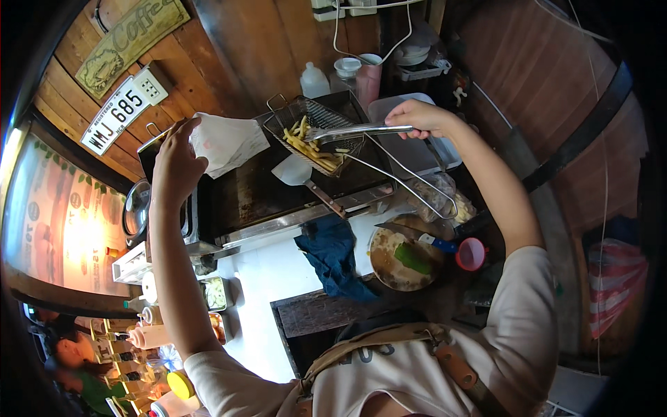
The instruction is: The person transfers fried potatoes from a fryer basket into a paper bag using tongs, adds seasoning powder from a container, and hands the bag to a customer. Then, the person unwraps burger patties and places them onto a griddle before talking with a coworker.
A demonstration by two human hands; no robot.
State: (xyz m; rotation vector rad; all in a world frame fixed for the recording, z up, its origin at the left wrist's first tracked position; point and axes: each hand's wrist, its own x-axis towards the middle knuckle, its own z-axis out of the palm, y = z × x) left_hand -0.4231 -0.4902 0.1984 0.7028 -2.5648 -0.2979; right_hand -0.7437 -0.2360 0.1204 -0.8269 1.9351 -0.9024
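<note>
My left hand (179,156), at the left of the griddle (243,198), grips the edge of a white paper bag (226,142) between thumb and fingers. My right hand (422,119) is closed around metal tongs (368,131), whose tips reach into a wire fryer basket (332,112). French fries (299,139) lie in the basket, next to the tong tips. The basket rests on the griddle, its long wire handle (413,177) pointing toward the lower right. Below the basket lies a spatula (295,170) with a wooden handle. The bag's opening is not clearly visible.
A round chopping board (389,267) carries a green vegetable (411,257) and a blue-handled knife (439,243), beside a red cup (471,255). A dark blue cloth (333,257) hangs over the counter. A white tray (451,156) stands right of the griddle; bottles (149,337) crowd the lower left.
</note>
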